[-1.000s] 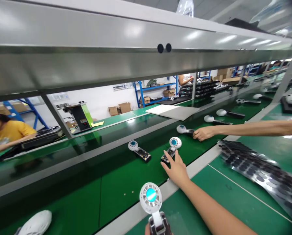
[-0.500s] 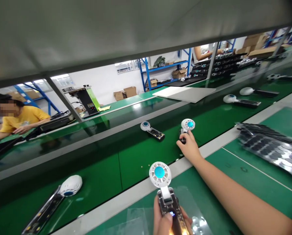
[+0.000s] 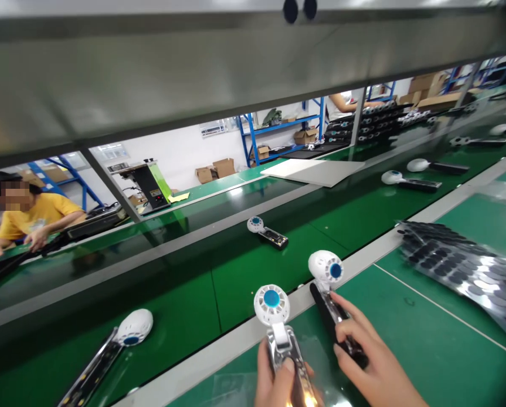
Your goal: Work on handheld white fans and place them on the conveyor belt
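Observation:
My left hand (image 3: 278, 389) is closed around the handle of a handheld fan (image 3: 272, 302). That fan is upright, its round white head and blue centre facing me, its thumb-side casing clear with parts showing through. Just to the right, my right hand (image 3: 374, 356) grips the dark handle of a second handheld fan (image 3: 326, 268), whose white head leans up and left over the belt's pale edge. Sheets of round black stickers (image 3: 460, 263) lie to the right of that hand. Some clear plastic film (image 3: 231, 390) is beside my left hand.
Several more fans lie along the green conveyor belt (image 3: 172, 294), including one at near left (image 3: 134, 328) and one farther off (image 3: 270, 233). A metal panel (image 3: 193, 85) hangs low overhead. A co-worker in yellow (image 3: 45, 212) sits across the line.
My right hand has lifted the second fan off the belt and drawn it back toward me, beside the left-hand fan. The left hand keeps its hold. Fans at near left shifted slightly right.

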`<state>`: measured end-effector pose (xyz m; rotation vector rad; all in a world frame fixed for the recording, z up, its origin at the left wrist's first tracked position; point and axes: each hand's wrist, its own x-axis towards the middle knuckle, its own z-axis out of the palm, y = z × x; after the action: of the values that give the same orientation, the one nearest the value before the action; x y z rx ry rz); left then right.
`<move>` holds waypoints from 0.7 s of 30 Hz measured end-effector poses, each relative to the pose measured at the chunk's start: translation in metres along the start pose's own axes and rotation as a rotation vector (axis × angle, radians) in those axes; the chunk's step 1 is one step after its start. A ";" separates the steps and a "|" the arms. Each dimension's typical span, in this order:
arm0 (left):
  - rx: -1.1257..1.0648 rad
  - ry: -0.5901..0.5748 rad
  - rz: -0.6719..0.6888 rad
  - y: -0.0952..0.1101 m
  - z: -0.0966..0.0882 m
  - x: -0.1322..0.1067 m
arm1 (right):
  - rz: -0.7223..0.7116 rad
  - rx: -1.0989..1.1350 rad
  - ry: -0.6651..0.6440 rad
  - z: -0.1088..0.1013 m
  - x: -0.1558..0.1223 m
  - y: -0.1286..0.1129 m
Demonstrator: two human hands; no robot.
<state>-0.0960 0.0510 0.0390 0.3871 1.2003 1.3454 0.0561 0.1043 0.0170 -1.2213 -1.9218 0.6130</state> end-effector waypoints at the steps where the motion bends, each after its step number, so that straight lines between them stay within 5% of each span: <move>1: 0.085 0.019 -0.003 0.015 0.002 0.006 | -0.029 -0.008 -0.008 0.000 -0.001 -0.003; 5: 0.254 0.045 0.130 0.084 0.002 0.054 | -0.131 -0.050 -0.020 0.002 0.000 -0.013; 8: 0.279 0.086 0.304 0.108 0.004 0.084 | -0.196 -0.090 -0.020 0.004 -0.001 -0.015; 11: 0.265 0.001 0.370 0.085 0.022 0.085 | -0.265 -0.127 -0.012 0.006 -0.003 -0.015; 16: 0.079 -0.147 0.233 0.023 0.061 0.053 | -0.517 -0.160 0.042 0.008 -0.005 -0.017; 21: -0.103 -0.058 0.138 0.024 0.064 0.035 | -0.657 -0.070 0.114 0.016 -0.008 -0.017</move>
<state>-0.0635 0.1140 0.0694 0.4384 1.0675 1.4986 0.0361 0.0899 0.0174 -0.5787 -2.0954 0.1260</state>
